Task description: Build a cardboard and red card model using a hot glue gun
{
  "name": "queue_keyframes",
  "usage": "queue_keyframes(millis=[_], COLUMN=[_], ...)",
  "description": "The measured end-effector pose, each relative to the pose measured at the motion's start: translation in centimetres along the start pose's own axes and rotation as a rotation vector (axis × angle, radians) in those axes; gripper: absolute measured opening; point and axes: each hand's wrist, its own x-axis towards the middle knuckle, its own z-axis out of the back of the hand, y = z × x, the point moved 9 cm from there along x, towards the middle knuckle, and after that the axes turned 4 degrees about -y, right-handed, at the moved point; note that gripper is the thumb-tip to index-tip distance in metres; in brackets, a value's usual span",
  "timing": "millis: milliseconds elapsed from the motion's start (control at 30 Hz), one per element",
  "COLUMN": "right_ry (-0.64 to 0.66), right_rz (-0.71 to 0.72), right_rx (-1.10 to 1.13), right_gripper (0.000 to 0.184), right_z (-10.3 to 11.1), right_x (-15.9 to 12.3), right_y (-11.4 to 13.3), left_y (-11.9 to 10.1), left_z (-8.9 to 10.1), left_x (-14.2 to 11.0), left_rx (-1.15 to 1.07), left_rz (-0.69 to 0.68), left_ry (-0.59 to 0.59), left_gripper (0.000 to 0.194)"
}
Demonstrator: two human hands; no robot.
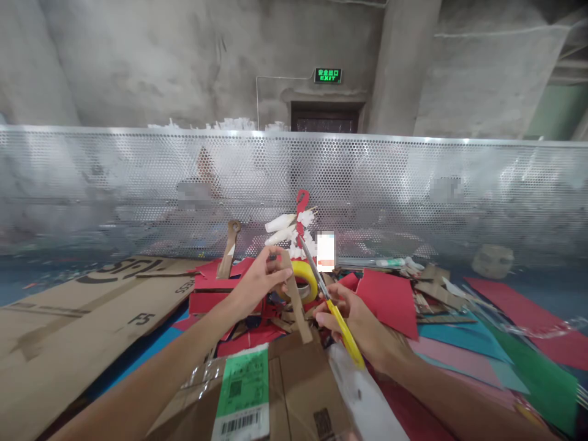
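My left hand (257,278) pinches the upper part of a narrow brown cardboard strip (298,306) between thumb and fingers. The strip slants down toward a cardboard piece (298,386) with a green-and-white shipping label. My right hand (356,318) is closed around yellow-handled scissors (340,324), whose blades point up and away, to the right of the strip. The blades look nearly together. Just behind the strip is a yellow tape roll (312,278), partly hidden. Beyond it, a red hooked cutout (302,202) rises beside white tapered pieces (281,222) and crumpled white bits.
A perforated metal screen (248,177) runs across the back. Large flattened cardboard (92,318) lies at left, with a brown cutout (228,251) standing near it. Red sheets (388,300) and blue, pink and green sheets (537,367) spread at right. Scraps surround my hands.
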Motion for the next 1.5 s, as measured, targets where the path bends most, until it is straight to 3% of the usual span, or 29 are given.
queue_keyframes(millis=[67, 200, 267, 400, 533, 600, 700, 800, 933, 1100, 1300, 1433, 1500], right_ry=[0.009, -0.018, -0.091, -0.215, -0.244, -0.244, -0.232, -0.246, -0.230, -0.081, 0.162, 0.140, 0.046], right_rz=[-0.014, -0.023, 0.016, 0.121, 0.192, 0.218, 0.252, 0.281, 0.192, -0.074, -0.092, -0.019, 0.082], right_rx=[0.012, 0.122, 0.175, 0.209, 0.204, 0.189, 0.209, 0.309, 0.385, 0.247, 0.069, -0.109, -0.155], right_gripper=[0.054, 0.061, 0.065, 0.061, 0.057, 0.055, 0.052, 0.052, 0.055, 0.066, 0.053, 0.045, 0.041], right_z=[0.1, 0.6, 1.5, 3.4, 4.2, 4.2, 3.9, 4.1, 4.1, 2.1, 0.5, 0.2, 0.6], right_x=[0.1, 0.4, 0.6, 0.9, 1.2, 1.2, 1.1, 0.9, 1.4, 1.8, 0.2, -1.3, -1.8], right_y=[-0.1, -0.1, 0.4, 1.9, 2.4, 2.3, 2.5, 3.3, 3.5, 0.4, -1.8, 0.7, 3.1], left_y=[-0.3, -0.1, 0.4, 2.0, 2.4, 2.1, 1.8, 1.3, 0.7, 0.8, 0.5, 0.7, 0.7], left_z=[-0.1, 0.9, 0.9, -1.4, -4.4, -4.9, -4.1, -2.9, -1.3, -0.6, 0.0, 0.2, 0.4], left_x=[-0.1, 0.1, 0.2, -0.6, -2.9, -3.5, -3.4, -2.8, -1.5, -0.6, -0.4, 0.0, 0.1], left_rx=[-0.014, 0.045, 0.112, 0.262, 0.364, 0.438, 0.518, 0.463, 0.270, 0.058, 0.047, 0.062, 0.065], left_rz=[-0.004, 0.014, 0.044, 0.156, 0.228, 0.222, 0.230, 0.252, 0.241, 0.205, 0.148, 0.113, 0.099], left_ry=[0.011, -0.042, -0.008, 0.270, 0.566, 0.626, 0.586, 0.503, 0.276, 0.036, -0.089, -0.087, -0.101], left_gripper=[0.060, 0.039, 0.038, 0.035, 0.022, 0.020, 0.018, 0.023, 0.027, 0.027, 0.024, 0.024, 0.025])
